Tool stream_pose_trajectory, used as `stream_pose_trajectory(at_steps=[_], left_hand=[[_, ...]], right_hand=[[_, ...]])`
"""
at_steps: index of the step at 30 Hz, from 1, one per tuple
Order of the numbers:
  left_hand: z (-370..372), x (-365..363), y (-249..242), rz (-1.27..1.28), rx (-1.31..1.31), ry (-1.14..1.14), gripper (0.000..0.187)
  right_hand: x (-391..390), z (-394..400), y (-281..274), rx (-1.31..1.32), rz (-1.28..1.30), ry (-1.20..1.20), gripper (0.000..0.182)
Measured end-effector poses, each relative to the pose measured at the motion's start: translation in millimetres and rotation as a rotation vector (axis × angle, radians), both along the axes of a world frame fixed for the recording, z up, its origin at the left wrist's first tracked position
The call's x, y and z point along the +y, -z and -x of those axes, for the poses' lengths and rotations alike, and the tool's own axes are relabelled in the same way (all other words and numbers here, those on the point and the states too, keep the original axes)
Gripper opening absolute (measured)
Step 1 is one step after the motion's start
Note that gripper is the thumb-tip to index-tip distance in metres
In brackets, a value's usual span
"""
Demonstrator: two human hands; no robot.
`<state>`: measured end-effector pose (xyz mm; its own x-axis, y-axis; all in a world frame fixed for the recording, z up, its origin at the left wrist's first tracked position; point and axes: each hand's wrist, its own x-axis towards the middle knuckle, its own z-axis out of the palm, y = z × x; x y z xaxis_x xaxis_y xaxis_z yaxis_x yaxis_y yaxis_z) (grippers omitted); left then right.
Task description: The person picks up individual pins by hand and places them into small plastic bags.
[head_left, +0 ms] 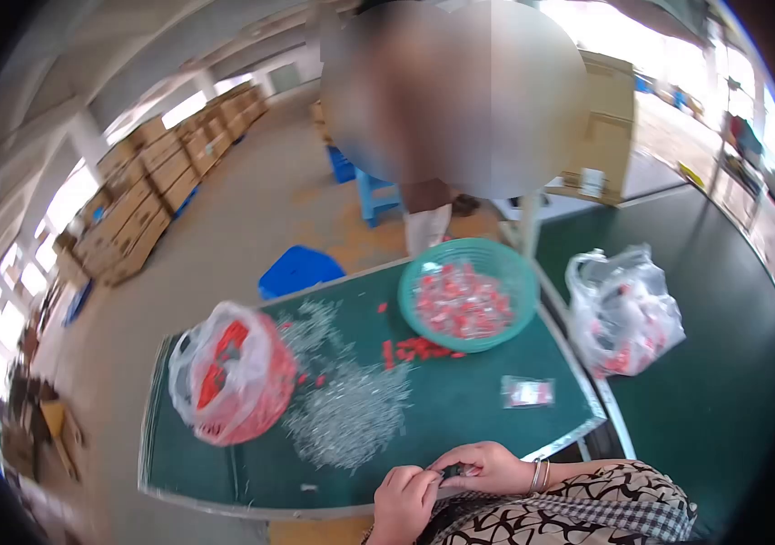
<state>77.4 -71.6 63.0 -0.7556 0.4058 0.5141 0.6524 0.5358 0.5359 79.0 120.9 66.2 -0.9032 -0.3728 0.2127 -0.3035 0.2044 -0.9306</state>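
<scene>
At the table's front edge, my left hand [403, 501] and my right hand [487, 468] meet, with fingers curled and fingertips close together. Both are closed in a pinch; whatever is between the fingers is too small and hidden to name. Bracelets circle my right wrist. Just beyond my hands lies a loose heap of thin, clear-silvery small pieces [348, 418]. A small clear packet [528, 392] with a pale and pink insert lies flat beyond my right hand. One tiny whitish piece [309, 488] rests near the front edge, left of my hands.
A white plastic bag [265, 409] of red pieces stands on the green table [187, 468] at left. Loose red pieces [419, 349] lie beside a teal basket [412, 313] of red-and-clear packets. Another plastic bag [628, 318] sits on the right table. A person [428, 195] stands opposite.
</scene>
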Motion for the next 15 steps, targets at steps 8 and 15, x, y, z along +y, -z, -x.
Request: stream_pose_trajectory(at_steps=[8, 15], left_hand=[[8, 108, -10, 0.035, -0.139, 0.192, 0.016], [5, 178, -17, -0.085, -0.393, 0.139, 0.017]], right_hand=[[107, -30, 17, -0.163, 0.181, 0.155, 0.015], [177, -26, 24, 0.07, 0.022, 0.185, 0.011]])
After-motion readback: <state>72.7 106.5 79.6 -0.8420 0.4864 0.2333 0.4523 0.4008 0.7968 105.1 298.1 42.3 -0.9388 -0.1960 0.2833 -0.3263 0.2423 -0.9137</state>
